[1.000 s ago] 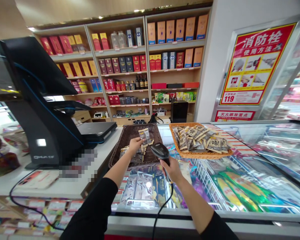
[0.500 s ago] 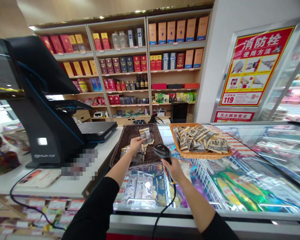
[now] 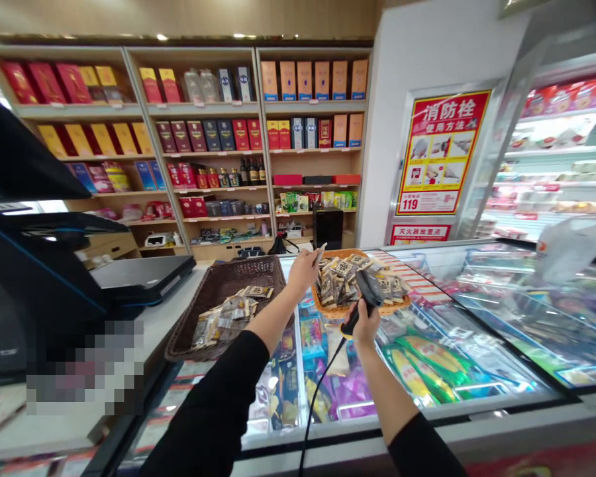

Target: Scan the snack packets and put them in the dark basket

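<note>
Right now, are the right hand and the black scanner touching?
Touching. The head view shows the right hand wrapped around the handle of the black scanner, with no gap between them.

We identify the finishes as follows: scanner (image 3: pixel 371 289), smooth dark plastic, low sheen; brown basket (image 3: pixel 238 270), rough weave; orange basket (image 3: pixel 334 311), glossier weave; packets (image 3: pixel 226 319), shiny film; sleeve (image 3: pixel 213 404), matt cloth; shelving (image 3: pixel 308 165), smooth, wood-like; freezer lid (image 3: pixel 477 341), glossy, transparent.

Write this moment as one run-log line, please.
left hand: holds packet; right hand: holds scanner; orange basket: packets inside; brown basket: more packets
</note>
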Tool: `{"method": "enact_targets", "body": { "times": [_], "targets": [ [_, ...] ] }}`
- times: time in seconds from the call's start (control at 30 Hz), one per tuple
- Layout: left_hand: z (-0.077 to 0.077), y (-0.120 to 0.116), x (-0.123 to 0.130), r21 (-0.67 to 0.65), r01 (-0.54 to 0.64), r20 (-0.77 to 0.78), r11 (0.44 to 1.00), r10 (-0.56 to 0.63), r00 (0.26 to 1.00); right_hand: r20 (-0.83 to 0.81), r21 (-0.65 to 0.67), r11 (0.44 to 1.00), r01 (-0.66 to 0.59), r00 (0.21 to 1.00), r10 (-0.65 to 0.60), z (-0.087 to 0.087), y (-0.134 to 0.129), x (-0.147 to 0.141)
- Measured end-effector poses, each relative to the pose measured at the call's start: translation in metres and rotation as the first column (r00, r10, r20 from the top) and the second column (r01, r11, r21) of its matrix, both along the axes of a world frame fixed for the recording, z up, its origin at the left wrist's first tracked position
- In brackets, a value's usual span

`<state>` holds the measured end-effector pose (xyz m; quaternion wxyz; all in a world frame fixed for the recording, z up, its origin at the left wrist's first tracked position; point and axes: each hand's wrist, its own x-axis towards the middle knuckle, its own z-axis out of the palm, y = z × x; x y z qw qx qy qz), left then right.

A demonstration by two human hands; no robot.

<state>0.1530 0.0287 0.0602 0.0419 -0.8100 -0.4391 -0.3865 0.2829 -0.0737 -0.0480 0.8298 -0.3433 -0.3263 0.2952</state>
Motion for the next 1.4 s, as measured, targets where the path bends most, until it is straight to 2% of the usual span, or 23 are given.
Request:
{"method": "enact_targets", "body": {
  "times": [0.1, 0.17, 0.27, 0.33, 0.43, 0.5, 0.57, 0.63, 0.7, 0.8, 0.87, 0.97, 1.07, 1.2, 1.3, 1.4],
  "targets": [
    [-0.016, 0.006, 0.049, -0.112, -0.088, -0.101, 0.99, 0.077, 0.992, -0.01, -0.031, 0.997, 0.067, 0.998, -0.068, -0.005, 0.004, 0.012],
    [-0.026, 0.008, 0.068, -0.186, -0.157, -0.175, 0.97, 0.125, 0.977, -0.027, -0.05, 0.994, 0.096, 0.995, -0.098, -0.006, 0.007, 0.013],
    [-0.033, 0.01, 0.08, -0.224, -0.198, -0.227, 0.954, 0.146, 0.963, -0.052, -0.062, 0.993, 0.101, 0.993, -0.104, -0.005, 0.011, 0.012],
    [-0.03, 0.011, 0.076, -0.27, -0.179, -0.225, 0.946, 0.118, 0.967, -0.049, -0.058, 0.994, 0.087, 0.995, -0.09, -0.003, 0.011, 0.01],
    [-0.019, 0.015, 0.053, -0.304, -0.101, -0.129, 0.947, 0.064, 0.99, -0.014, -0.058, 0.995, 0.08, 0.997, -0.081, 0.001, 0.005, 0.008],
    [-0.012, 0.02, 0.021, -0.262, -0.072, -0.069, 0.962, 0.056, 0.996, 0.017, -0.05, 0.997, 0.063, 0.998, -0.062, 0.004, -0.001, 0.005],
    [-0.01, 0.026, -0.022, -0.239, -0.105, -0.088, 0.965, 0.086, 0.992, 0.044, -0.033, 0.999, 0.025, 0.999, -0.023, 0.008, -0.004, -0.001],
    [-0.015, 0.029, -0.072, -0.267, -0.198, -0.185, 0.943, 0.152, 0.971, 0.062, -0.027, 0.999, -0.03, 0.998, 0.031, 0.011, -0.006, -0.013],
    [-0.026, 0.029, -0.117, -0.329, -0.322, -0.29, 0.888, 0.23, 0.929, 0.062, -0.036, 0.995, -0.097, 0.993, 0.099, 0.012, -0.005, -0.031],
    [-0.047, 0.026, -0.16, -0.383, -0.434, -0.392, 0.816, 0.282, 0.876, 0.057, -0.064, 0.977, -0.204, 0.977, 0.208, 0.01, -0.002, -0.06],
    [-0.059, 0.025, -0.17, -0.386, -0.448, -0.423, 0.806, 0.277, 0.863, 0.072, -0.089, 0.962, -0.257, 0.962, 0.263, 0.006, -0.001, -0.076],
    [-0.071, 0.03, -0.165, -0.394, -0.446, -0.446, 0.804, 0.257, 0.857, 0.11, -0.11, 0.948, -0.298, 0.944, 0.31, -0.003, 0.0, -0.087],
    [-0.074, 0.036, -0.157, -0.418, -0.465, -0.451, 0.781, 0.265, 0.852, 0.138, -0.131, 0.942, -0.308, 0.936, 0.325, -0.009, 0.0, -0.085],
    [-0.07, 0.038, -0.158, -0.406, -0.467, -0.425, 0.786, 0.29, 0.857, 0.134, -0.132, 0.952, -0.276, 0.947, 0.293, -0.01, 0.0, -0.079],
    [-0.061, 0.033, -0.162, -0.386, -0.422, -0.248, 0.82, 0.348, 0.904, 0.134, -0.132, 0.939, -0.318, 0.933, 0.335, -0.007, -0.002, -0.079],
    [-0.053, 0.022, -0.164, -0.399, -0.265, 0.142, 0.878, 0.345, 0.928, 0.164, -0.171, 0.9, -0.4, 0.89, 0.426, -0.005, -0.008, -0.084]
  ]
}}
